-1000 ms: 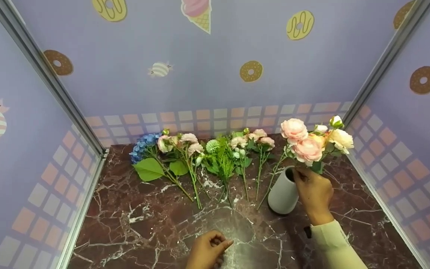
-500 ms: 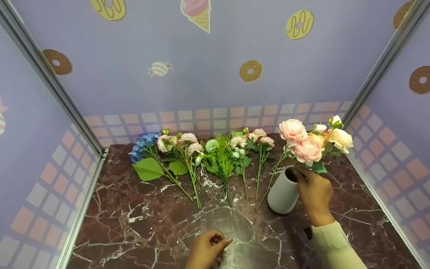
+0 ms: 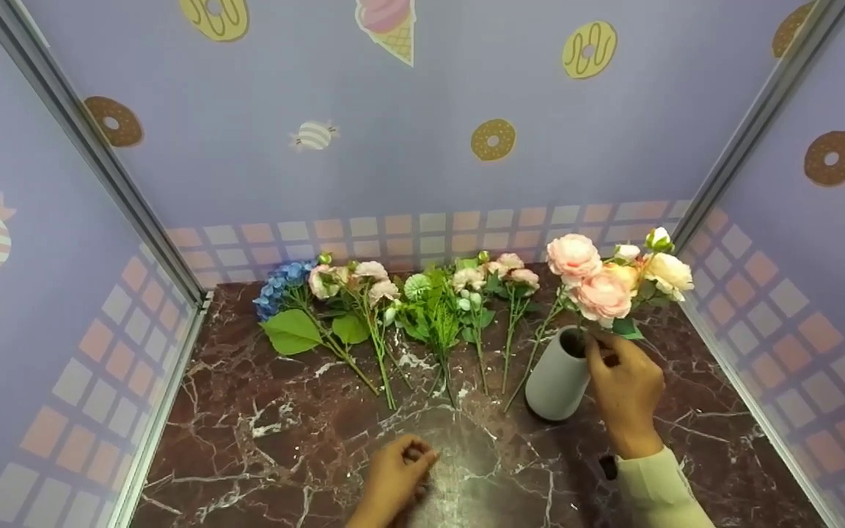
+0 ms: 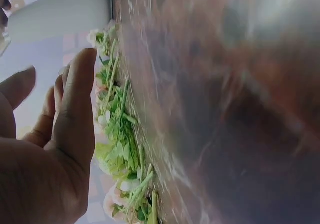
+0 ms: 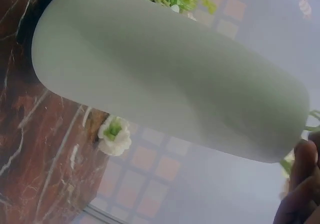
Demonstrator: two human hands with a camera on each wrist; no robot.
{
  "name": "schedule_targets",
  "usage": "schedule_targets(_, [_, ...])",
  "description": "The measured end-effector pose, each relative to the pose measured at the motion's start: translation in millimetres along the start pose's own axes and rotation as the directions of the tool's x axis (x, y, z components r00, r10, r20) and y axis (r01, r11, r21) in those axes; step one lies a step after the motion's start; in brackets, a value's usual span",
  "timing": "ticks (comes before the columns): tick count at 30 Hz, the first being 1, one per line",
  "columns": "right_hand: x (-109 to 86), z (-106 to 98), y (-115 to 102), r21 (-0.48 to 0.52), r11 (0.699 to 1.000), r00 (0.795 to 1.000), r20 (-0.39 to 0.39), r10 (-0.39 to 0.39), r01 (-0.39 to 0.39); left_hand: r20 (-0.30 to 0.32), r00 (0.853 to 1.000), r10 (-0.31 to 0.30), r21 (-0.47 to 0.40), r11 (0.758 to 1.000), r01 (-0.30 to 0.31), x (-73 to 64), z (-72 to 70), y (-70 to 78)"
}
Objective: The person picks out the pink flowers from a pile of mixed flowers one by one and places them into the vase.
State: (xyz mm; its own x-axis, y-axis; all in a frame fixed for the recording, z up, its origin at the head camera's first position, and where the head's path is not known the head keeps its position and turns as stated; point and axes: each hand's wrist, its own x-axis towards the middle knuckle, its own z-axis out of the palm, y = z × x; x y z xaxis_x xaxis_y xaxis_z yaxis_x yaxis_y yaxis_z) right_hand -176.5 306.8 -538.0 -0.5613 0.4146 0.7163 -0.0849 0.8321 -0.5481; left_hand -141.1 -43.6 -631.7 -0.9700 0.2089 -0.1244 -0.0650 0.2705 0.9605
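Note:
A pale grey vase stands upright at the right of the marble table. Large pink and cream artificial flowers rise over its mouth, a green stem dropping toward the opening. My right hand is at the vase's right rim, thumb and forefinger bent close together; I cannot tell if they pinch a stem. In the right wrist view, the fingers sit right beside the rim and a bit of green stem. My left hand holds nothing over the front of the table, its fingers loosely bent, thumb apart in the left wrist view.
Along the back of the table lie a blue hydrangea, small pink flowers, green foliage and more pink blooms, stems pointing forward. Patterned lilac walls enclose the table at the back and sides.
The right hand has drawn slightly right from the vase mouth, while the flowers stay nearly still. The left hand has shifted a little to the left and away from the body.

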Motion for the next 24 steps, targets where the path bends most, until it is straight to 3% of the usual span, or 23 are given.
schedule_targets(4, [-11.9, -4, -8, 0.07, 0.996, 0.998, -0.033, -0.056, 0.058, -0.114, 0.993, 0.043, 0.088, 0.996, -0.033, 12.6, -6.4, 2.5])
schedule_targets(9, [-38.3, -1, -22, 0.138, 0.979, 0.988, 0.001, -0.152, 0.15, -0.221, 0.971, 0.086, 0.175, 0.983, -0.047, 38.3, -14.7, 0.8])
schedule_targets(10, [-44.8, 2, -24, 0.142, 0.976, 0.986, 0.012, -0.169, 0.166, -0.248, 0.96, 0.133, 0.202, 0.976, -0.083, 49.4, -15.9, -10.0])
schedule_targets(12, [-58.3, 7, -28, 0.134, 0.973, 0.979, 0.051, -0.197, 0.189, -0.292, 0.937, 0.194, 0.265, 0.957, -0.115, 63.6, -19.7, -17.1])
schedule_targets(16, [-83.7, 18, -33, 0.117, 0.973, 0.968, 0.135, -0.213, 0.198, -0.348, 0.894, 0.283, 0.392, 0.91, -0.135, 94.0, -29.2, -43.5])
schedule_targets(17, [-89.0, 20, -34, 0.116, 0.975, 0.966, 0.158, -0.206, 0.189, -0.35, 0.902, 0.252, 0.395, 0.913, -0.102, 94.4, -31.8, -36.5])
schedule_targets(20, [-102.1, 23, -39, 0.123, 0.981, 0.959, 0.222, -0.174, 0.15, -0.353, 0.916, 0.189, 0.403, 0.915, -0.033, 106.1, -37.6, -37.3])
schedule_targets(21, [-105.9, 24, -40, 0.124, 0.984, 0.957, 0.243, -0.159, 0.132, -0.352, 0.923, 0.152, 0.402, 0.915, 0.003, 107.1, -38.1, -31.4])
schedule_targets(24, [-115.8, 25, -44, 0.129, 0.988, 0.944, 0.307, -0.119, 0.083, -0.346, 0.932, 0.107, 0.433, 0.899, 0.057, 122.2, -40.6, -40.0])
